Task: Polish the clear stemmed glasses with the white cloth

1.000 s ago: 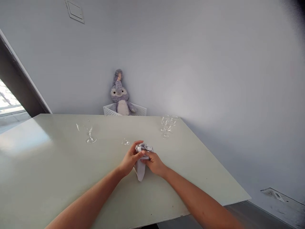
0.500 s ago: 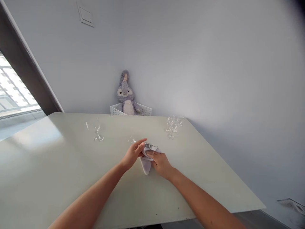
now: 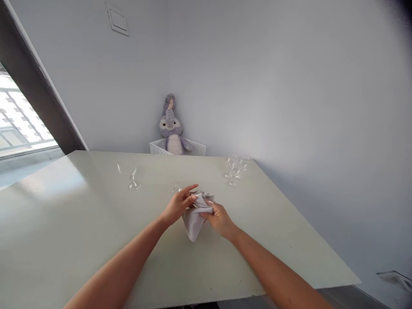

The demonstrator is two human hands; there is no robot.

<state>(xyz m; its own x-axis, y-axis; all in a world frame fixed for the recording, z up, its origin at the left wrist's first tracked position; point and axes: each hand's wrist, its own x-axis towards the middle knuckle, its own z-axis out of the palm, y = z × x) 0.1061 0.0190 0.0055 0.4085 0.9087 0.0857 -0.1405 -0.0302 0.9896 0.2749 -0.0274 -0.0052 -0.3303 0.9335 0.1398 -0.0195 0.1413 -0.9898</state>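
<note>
A: What moved?
B: Cloth [image 3: 194,224]. Half a second ago bunched round the right fingers; now spread more, its hanging corner wider.
A: Where is it?
B: Between both hands, over the table [image 3: 96,244]. Upper part tucked into the mouth of the held glass [image 3: 211,198], corner pointing down toward the wearer. Can't tell if it touches the tabletop.
A: Hands?
B: Left hand [image 3: 178,207] is curled round the glass, thumb at the rim, index finger extended. Right hand [image 3: 220,219] pinches the cloth, some fingers hidden.
A: Past the left fingers?
B: Clear glass part [image 3: 176,188], looks like a foot. Join is hidden.
A: Rest?
B: Lone goblet [image 3: 131,172] upright, left. Goblet cluster [image 3: 233,172] upright, far right. Plush toy [image 3: 174,144] in white basket [image 3: 200,149] beyond the far edge. Switch plate [image 3: 119,21] on the wall.
</note>
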